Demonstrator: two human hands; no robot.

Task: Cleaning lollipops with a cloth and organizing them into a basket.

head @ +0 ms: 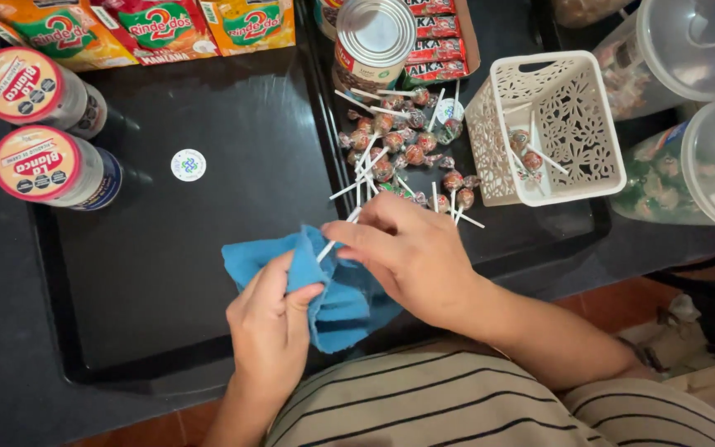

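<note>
My left hand (271, 327) grips a blue cloth (343, 308) at the front of a black tray (167, 232). My right hand (411, 252) pinches a lollipop by its white stick (325, 249), with the candy end hidden in the cloth folds. A pile of wrapped lollipops (403, 153) with white sticks lies just beyond my right hand. A white lattice basket (577, 99) stands to the right with a few lollipops inside.
Two round red-lidded containers (39, 124) stand at the left. Orange and red packets (151, 29) lie at the back. A metal can (371, 41) stands behind the pile. Clear plastic jars (697, 108) of sweets sit far right. A round sticker (189, 165) marks the tray.
</note>
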